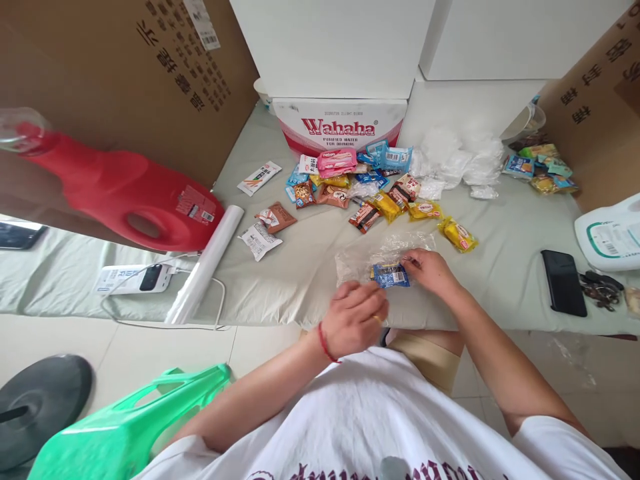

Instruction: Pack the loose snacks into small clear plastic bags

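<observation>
A blue snack packet with a barcode lies on a crinkled clear plastic bag close to the table's front edge. My right hand pinches the bag beside the packet's right end. My left hand, with a red string on the wrist, is curled just below and left of the packet. Its fingertips are partly hidden, so what they hold does not show. Beyond the bag lie a yellow snack packet, a brown one and a pink one among several others.
A white Wahaha carton stands behind the snacks, beside bunched clear bags. On the left are a red jug, a plastic roll and a corded power bank. A black phone and white bottle sit right.
</observation>
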### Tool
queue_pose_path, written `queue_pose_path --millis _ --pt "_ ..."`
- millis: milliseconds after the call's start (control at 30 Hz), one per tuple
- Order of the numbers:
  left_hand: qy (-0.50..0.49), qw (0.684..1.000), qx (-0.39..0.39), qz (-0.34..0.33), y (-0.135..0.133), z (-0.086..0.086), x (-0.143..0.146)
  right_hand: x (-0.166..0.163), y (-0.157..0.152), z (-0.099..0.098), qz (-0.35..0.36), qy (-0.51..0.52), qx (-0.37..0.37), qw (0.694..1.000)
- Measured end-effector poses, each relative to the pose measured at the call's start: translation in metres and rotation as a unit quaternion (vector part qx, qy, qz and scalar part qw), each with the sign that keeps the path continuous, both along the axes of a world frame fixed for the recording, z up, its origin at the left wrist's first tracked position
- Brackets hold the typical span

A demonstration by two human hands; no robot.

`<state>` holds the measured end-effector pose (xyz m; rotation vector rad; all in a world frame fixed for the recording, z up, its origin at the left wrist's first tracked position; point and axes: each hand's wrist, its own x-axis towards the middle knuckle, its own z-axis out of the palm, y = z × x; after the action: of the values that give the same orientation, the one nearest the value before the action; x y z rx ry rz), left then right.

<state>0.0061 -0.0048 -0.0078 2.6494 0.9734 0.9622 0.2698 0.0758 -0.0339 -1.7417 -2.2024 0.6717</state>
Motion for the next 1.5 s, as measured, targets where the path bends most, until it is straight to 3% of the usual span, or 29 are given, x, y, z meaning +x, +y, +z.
queue_pose_path --millis 67,167,333,433,533,667,833,933,1100,1233,1367,1500 --pt "0.075 0.996 -0.040 -0.013 0.005 -0.008 0.026 0.001 0.000 0.001 0.000 0.003 -0.005 1.000" --pt "0.123 0.985 -0.106 0.051 0.029 -0.023 0.043 0.010 -0.002 0.001 -0.014 0.015 -0.012 1.000" --pt "0.146 0.979 -0.124 0.063 0.049 -0.032 0.037 0.051 0.000 0.004 -0.081 -0.059 -0.015 0.995" --pt "0.149 0.981 -0.105 0.064 0.046 -0.027 0.037 0.064 0.014 0.016 -0.128 -0.138 0.056 0.981" --pt "0.164 0.978 -0.104 0.074 0.043 -0.020 0.041 0.046 0.038 0.026 -0.040 -0.117 0.129 0.984" --pt "0.181 0.974 -0.113 0.072 0.046 -0.016 0.047 -0.003 0.073 0.018 0.089 -0.094 0.097 0.987" --pt "0.182 0.969 -0.144 0.090 0.052 -0.023 0.053 -0.035 0.100 -0.003 0.096 -0.136 0.018 0.986" --pt "0.183 0.964 -0.159 0.108 0.053 -0.028 0.054 -0.032 0.103 0.001 0.102 -0.140 -0.006 0.985" --pt "0.181 0.964 -0.152 0.119 0.052 -0.030 0.054 -0.016 0.076 0.033 0.153 -0.089 0.089 0.980" --pt "0.172 0.966 -0.147 0.121 0.047 -0.033 0.055 -0.010 0.027 0.049 0.167 -0.060 0.091 0.980" --pt "0.153 0.965 -0.153 0.146 0.042 -0.037 0.055 -0.013 -0.020 0.034 0.210 0.017 0.057 0.976" --pt "0.068 0.961 -0.189 0.192 0.043 -0.047 0.042 -0.014 -0.041 0.008 0.189 0.071 0.037 0.979"
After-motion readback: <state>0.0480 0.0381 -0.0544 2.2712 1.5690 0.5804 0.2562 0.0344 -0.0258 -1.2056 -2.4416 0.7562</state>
